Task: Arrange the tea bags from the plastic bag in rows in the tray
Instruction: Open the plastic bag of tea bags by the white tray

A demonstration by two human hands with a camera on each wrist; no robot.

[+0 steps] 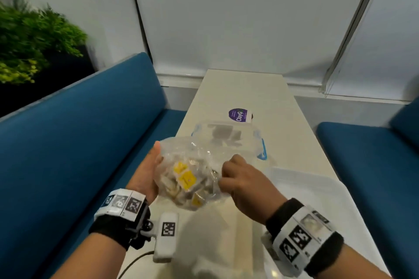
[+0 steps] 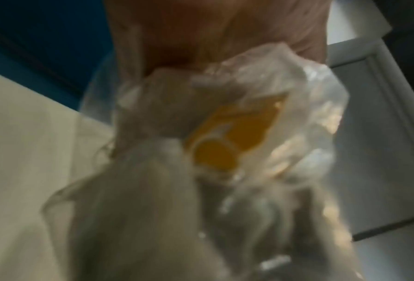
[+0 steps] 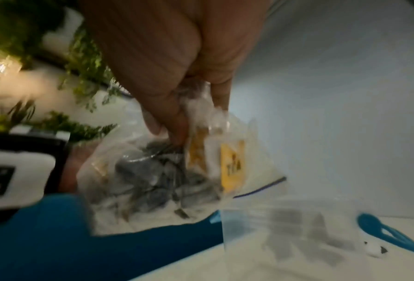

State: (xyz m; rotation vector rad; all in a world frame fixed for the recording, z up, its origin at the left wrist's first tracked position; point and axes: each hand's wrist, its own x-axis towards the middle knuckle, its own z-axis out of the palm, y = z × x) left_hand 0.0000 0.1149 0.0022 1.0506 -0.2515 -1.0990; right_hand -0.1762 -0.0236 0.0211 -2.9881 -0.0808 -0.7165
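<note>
A crumpled clear plastic bag (image 1: 192,165) full of tea bags (image 1: 187,179) with yellow tags hangs above the near end of the table, between my two hands. My left hand (image 1: 156,165) cups and grips its left side, thumb up along the plastic. My right hand (image 1: 226,176) pinches the bag's right side; the right wrist view shows the fingers (image 3: 177,114) gripping the bunched plastic bag (image 3: 153,180) above a yellow tea bag tag (image 3: 232,165). In the blurred left wrist view the plastic bag (image 2: 225,133) fills the frame. The white tray (image 1: 317,190) lies to my right.
A clear box with blue latches (image 1: 226,136) stands just behind the bag, and a purple-lidded tub (image 1: 240,115) beyond it. The narrow cream table (image 1: 249,88) runs between blue benches (image 1: 90,142). A green plant (image 1: 34,41) stands at far left.
</note>
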